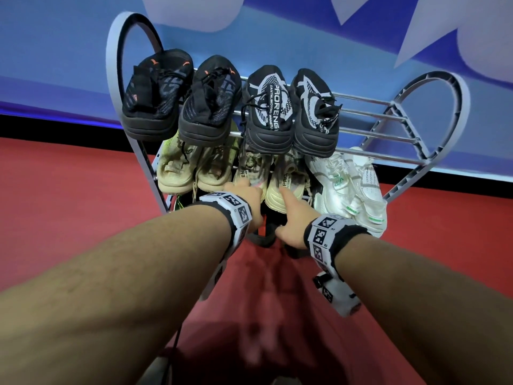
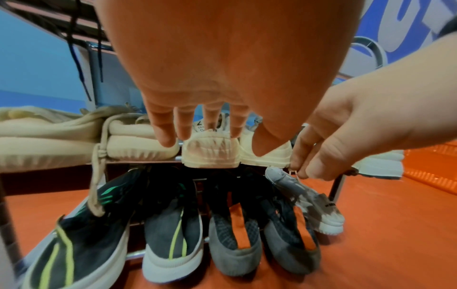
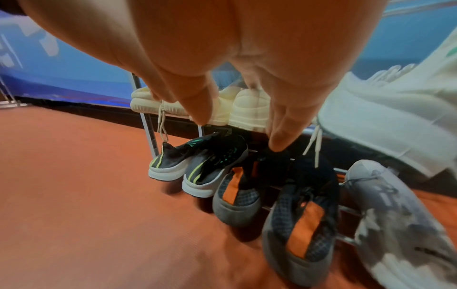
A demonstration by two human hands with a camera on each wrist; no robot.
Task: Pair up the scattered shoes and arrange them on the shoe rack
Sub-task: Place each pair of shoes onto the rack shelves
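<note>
The grey shoe rack (image 1: 433, 112) has three tiers. A cream camouflage pair stands on the middle tier, heels toward me. My left hand (image 1: 249, 200) lays straight fingers (image 2: 168, 135) on the left shoe's heel (image 2: 210, 154). The thumb lies over the right shoe's heel (image 2: 274, 154). My right hand (image 1: 291, 218) touches that right shoe (image 1: 286, 179) with an extended finger and grips nothing. A beige pair (image 1: 191, 168) and a white pair (image 1: 349, 184) flank them. The top tier carries a black-orange pair (image 1: 155, 93) and a black-white pair (image 1: 269, 107).
The bottom tier holds dark shoes with yellow-green stripes (image 2: 86, 234), a grey-orange pair (image 2: 235, 234) and one grey camouflage shoe (image 3: 395, 215). Bare rails (image 1: 374, 115) show at the top tier's right. An orange crate (image 2: 432, 166) sits right of the rack. Red floor lies in front.
</note>
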